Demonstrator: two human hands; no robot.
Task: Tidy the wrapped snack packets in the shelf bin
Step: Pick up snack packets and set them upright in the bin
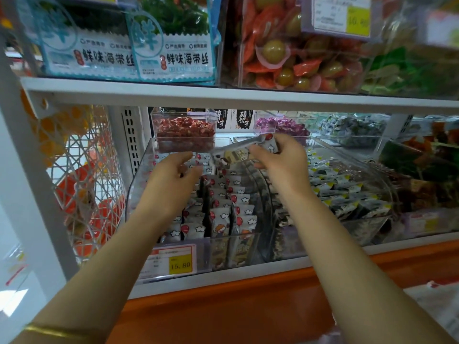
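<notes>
A clear plastic shelf bin (139, 184) holds rows of small white wrapped snack packets (223, 209) printed with red dots and clouds. My right hand (283, 165) is raised over the back of the bin and pinches one or two of these packets (238, 153) between thumb and fingers. My left hand (173, 177) hovers over the bin's left rear part with its fingers curled and slightly apart, touching the packets there; nothing is clearly gripped. A price tag reading 15.80 (173, 263) hangs on the bin's front.
A neighbouring clear bin (352, 194) of dark-and-white packets stands to the right. A small clear box of red snacks (183, 132) sits behind. The white shelf board (223, 95) lies close above. A white wire rack (82, 175) is at the left.
</notes>
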